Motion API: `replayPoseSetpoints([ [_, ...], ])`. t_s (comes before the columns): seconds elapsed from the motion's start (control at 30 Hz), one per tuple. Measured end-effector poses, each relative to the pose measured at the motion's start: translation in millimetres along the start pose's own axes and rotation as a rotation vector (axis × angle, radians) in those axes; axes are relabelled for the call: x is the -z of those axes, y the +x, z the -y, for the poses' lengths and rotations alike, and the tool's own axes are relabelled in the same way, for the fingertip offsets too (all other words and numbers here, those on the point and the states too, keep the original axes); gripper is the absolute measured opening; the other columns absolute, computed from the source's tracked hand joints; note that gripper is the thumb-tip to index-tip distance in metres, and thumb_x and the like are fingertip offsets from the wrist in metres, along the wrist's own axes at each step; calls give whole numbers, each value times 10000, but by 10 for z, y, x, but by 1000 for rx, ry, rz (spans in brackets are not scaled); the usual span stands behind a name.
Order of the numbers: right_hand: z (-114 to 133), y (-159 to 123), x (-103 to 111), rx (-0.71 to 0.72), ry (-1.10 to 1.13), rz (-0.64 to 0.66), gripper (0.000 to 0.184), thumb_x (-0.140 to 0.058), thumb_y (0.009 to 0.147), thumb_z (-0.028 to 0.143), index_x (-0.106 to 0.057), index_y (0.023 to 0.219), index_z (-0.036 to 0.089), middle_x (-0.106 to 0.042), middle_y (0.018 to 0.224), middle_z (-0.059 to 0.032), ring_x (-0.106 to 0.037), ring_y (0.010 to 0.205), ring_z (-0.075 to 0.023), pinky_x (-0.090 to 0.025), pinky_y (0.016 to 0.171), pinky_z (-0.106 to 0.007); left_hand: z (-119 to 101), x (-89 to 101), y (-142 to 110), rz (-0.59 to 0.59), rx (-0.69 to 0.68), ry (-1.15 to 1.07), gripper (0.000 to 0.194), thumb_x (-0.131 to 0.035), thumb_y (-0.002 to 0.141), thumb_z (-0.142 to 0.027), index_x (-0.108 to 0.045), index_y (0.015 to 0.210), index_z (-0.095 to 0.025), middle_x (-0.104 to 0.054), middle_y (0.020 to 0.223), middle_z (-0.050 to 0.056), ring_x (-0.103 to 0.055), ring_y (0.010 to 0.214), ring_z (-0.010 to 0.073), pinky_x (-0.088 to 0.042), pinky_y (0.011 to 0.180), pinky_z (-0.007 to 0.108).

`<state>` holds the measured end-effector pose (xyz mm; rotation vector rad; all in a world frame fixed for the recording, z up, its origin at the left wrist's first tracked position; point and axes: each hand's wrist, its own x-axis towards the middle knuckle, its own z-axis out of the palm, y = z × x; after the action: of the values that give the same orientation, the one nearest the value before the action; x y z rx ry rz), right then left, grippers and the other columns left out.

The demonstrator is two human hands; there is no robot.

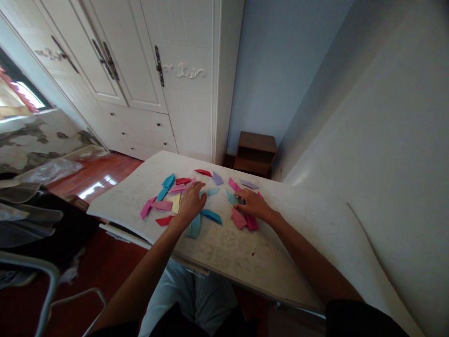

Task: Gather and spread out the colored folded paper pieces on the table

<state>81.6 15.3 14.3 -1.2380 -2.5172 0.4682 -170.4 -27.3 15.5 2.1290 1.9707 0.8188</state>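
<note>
Several folded paper pieces in pink, blue, red, purple and yellow lie scattered on a white table (245,252). My left hand (191,202) rests palm down among them, fingers stretched flat over a light blue piece (212,191), beside a yellow piece (176,204). A blue piece (211,216) lies between my hands. My right hand (253,204) lies flat on a cluster of pink pieces (242,219), its fingertips touching a teal piece (231,197). Neither hand lifts anything.
A white wardrobe (147,70) with dark handles stands behind the table. A small brown nightstand (255,152) sits in the corner by the blue wall. A metal chair frame (49,285) and dark clutter are at the left, over a red wooden floor.
</note>
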Motion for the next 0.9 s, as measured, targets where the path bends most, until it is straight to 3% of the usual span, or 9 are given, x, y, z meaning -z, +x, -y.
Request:
replayPoseSetpoints([
  [0.2,66,188,3,-77,-6,-51,271,-647,815,229,-676,1072,146,-682,956,-92,-614,855,-201,-453,790,-300,-304,17,-364,-64,-164,-111,319,-528,880,-210,-616,1174,-125,-589,1269,157,-558,1181,265,-462,1032,442],
  [0.43,-22,14,98,-84,60,-160,320,-582,854,224,-657,1158,157,-696,1045,-100,-644,882,-199,-484,854,-329,-490,42,-668,115,-323,-113,296,-569,865,-172,-636,1152,-146,-650,1173,119,-577,1102,260,-486,979,439],
  [0.57,-194,-259,139,-92,2,-82,388,-650,803,259,-663,1175,151,-672,1189,-144,-624,1084,-277,-467,962,-419,-638,-60,-721,208,-342,-115,394,-583,854,-176,-571,1247,-157,-596,1295,127,-531,1200,277,-461,1011,456],
  [0.73,-302,-488,142,-13,8,1,379,-631,804,245,-668,1173,164,-655,1244,-134,-593,1172,-294,-433,1029,-472,-852,-289,-693,304,-398,-107,510,-624,833,-216,-506,1321,-127,-410,1490,172,-318,1411,311,-347,1128,462],
  [0.9,-282,-538,156,-32,26,-112,351,-622,832,259,-662,1173,186,-681,1195,-116,-619,1120,-278,-451,1008,-474,-909,-349,-688,297,-422,-80,348,-586,866,-199,-588,1210,-148,-557,1359,140,-469,1292,289,-394,1076,449],
])
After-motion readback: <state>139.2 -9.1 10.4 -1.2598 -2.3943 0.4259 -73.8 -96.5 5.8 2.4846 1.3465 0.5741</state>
